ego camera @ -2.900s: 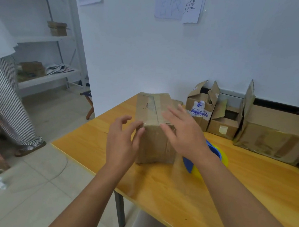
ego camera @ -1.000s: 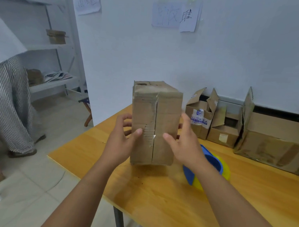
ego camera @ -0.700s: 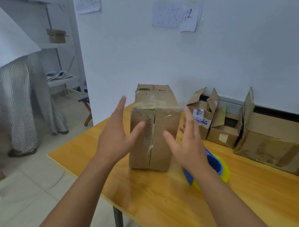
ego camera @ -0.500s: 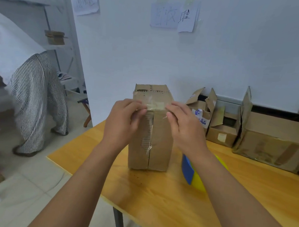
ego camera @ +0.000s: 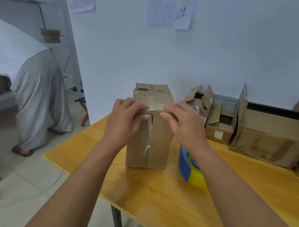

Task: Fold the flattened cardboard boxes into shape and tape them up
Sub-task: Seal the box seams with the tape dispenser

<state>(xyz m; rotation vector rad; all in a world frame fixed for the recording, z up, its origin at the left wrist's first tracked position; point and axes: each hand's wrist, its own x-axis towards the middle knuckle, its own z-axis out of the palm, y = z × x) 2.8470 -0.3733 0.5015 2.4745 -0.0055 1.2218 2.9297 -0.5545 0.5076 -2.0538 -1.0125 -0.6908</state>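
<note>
Near the front left corner of the worktop point(ego camera: 154, 194), a tall cardboard box point(ego camera: 149, 137) stands upright, a taped seam running down its near face. Left hand point(ego camera: 125, 121) and right hand point(ego camera: 183, 122) both pinch its top near edge, fingers curled over the tape strip point(ego camera: 155, 105) there and thumbs pressed beneath. Just right of the box lies a blue and yellow tape dispenser point(ego camera: 191, 164). Open cartons point(ego camera: 265, 137) line the white wall point(ego camera: 226, 56) at the back of the yellow wooden surface. Paper notes point(ego camera: 169, 13) hang on that wall. Left, on the tiled floor point(ego camera: 31, 180), a person in striped trousers point(ego camera: 38, 100) bends beside metal shelving point(ego camera: 51, 33).
</note>
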